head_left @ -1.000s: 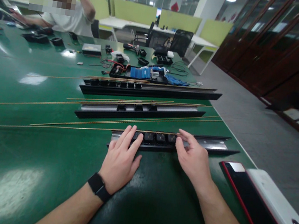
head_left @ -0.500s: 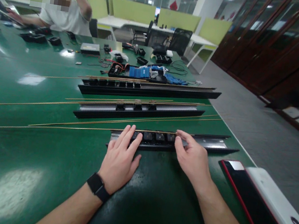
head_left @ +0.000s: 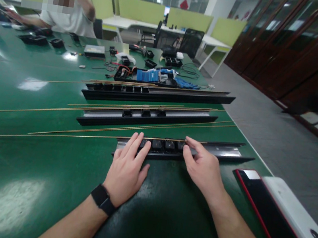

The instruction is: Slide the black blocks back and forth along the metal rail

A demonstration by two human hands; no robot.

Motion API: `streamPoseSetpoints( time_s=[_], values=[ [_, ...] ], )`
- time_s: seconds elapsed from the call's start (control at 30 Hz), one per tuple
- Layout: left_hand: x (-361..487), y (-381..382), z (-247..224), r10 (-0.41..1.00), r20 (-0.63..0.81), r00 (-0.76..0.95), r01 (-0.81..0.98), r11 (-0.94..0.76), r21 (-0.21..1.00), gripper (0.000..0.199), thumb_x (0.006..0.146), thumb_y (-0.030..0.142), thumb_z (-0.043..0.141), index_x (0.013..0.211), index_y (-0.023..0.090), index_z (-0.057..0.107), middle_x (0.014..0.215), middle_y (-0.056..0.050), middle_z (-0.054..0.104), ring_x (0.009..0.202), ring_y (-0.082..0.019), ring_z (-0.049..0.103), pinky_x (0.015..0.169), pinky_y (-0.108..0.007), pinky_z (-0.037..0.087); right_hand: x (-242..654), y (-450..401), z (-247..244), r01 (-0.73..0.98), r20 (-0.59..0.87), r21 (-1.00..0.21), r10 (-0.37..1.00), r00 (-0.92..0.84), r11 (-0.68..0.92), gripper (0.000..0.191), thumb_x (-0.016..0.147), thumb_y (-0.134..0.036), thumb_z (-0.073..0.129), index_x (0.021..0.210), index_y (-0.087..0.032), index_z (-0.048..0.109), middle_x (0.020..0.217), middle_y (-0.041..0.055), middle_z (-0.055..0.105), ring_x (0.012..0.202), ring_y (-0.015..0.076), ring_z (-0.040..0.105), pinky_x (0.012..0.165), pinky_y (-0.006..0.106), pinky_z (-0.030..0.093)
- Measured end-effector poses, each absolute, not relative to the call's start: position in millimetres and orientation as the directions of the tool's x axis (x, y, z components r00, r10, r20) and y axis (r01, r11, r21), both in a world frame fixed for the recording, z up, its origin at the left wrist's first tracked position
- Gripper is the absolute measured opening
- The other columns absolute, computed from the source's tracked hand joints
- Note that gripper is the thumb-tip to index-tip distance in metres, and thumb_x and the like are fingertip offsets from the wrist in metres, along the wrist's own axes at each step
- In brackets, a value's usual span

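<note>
The nearest black channel lies across the green table, its inside silvery at both ends. Several black blocks sit in a row inside it. A thin golden rod runs along its back edge and far out to the left. My left hand lies over the channel's left part, fingers spread on the leftmost blocks. At the right end of the row, my right hand pinches around the rod and the edge of the last block; what exactly its fingertips hold is too small to tell.
Two more black channels with golden rods lie behind. Two phone-shaped devices, one red-edged and one white, rest at right. Blue gloves and tools lie farther back. A person sits at the far left.
My right hand has shifted slightly left along the row of blocks. My left hand stays on the channel. The view has moved very slightly.
</note>
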State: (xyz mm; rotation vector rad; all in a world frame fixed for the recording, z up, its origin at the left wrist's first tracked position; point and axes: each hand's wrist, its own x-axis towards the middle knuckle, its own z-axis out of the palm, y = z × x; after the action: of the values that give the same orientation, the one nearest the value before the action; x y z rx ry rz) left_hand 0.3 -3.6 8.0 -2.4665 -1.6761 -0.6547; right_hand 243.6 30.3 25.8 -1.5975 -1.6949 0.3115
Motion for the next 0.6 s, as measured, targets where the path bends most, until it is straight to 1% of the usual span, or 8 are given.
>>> streamPoseSetpoints(
  time_s=[0.1,0.27,0.5,0.6],
  values=[
    [0.5,-3.6,8.1,0.868,0.390,0.309,0.905,-0.394,0.161,0.059,0.097,0.023,0.060,0.154,0.018,0.046,0.170,-0.018,0.035,0.159,-0.034,0.032,0.110,-0.058,0.050,243.9,30.8,25.9,0.751,0.351,-0.641,0.931,0.102,0.159,0.041,0.099,-0.044,0.057,0.129,-0.023,0.075,0.115,0.0071,0.080,0.105,0.0274,0.077,0.097,0.042,0.061],
    [0.3,-3.4,7.3,0.864,0.397,0.308,0.902,-0.399,0.167,0.059,0.097,0.023,0.060,0.154,0.018,0.046,0.170,-0.018,0.035,0.159,-0.034,0.032,0.110,-0.058,0.050,244.9,32.0,25.9,0.750,0.340,-0.647,0.932,0.125,0.136,0.041,0.099,-0.045,0.057,0.127,-0.022,0.076,0.115,0.0067,0.080,0.103,0.0266,0.077,0.100,0.043,0.059],
    [0.4,-3.6,8.1,0.866,0.395,0.306,0.901,-0.397,0.173,0.060,0.097,0.023,0.060,0.155,0.018,0.046,0.170,-0.018,0.035,0.159,-0.035,0.032,0.110,-0.058,0.050,244.7,31.6,28.9,0.745,0.336,-0.656,0.931,0.146,0.120,0.043,0.098,-0.045,0.056,0.125,-0.019,0.077,0.110,0.0083,0.081,0.100,0.0264,0.077,0.099,0.041,0.059],
    [0.7,-3.6,8.7,0.865,0.396,0.307,0.901,-0.398,0.173,0.060,0.096,0.022,0.060,0.154,0.018,0.047,0.170,-0.019,0.035,0.159,-0.035,0.032,0.110,-0.058,0.051,244.9,31.6,28.8,0.742,0.327,-0.662,0.932,0.155,0.109,0.042,0.098,-0.045,0.056,0.126,-0.020,0.077,0.109,0.0075,0.081,0.100,0.0261,0.077,0.100,0.041,0.058]
  ],
)
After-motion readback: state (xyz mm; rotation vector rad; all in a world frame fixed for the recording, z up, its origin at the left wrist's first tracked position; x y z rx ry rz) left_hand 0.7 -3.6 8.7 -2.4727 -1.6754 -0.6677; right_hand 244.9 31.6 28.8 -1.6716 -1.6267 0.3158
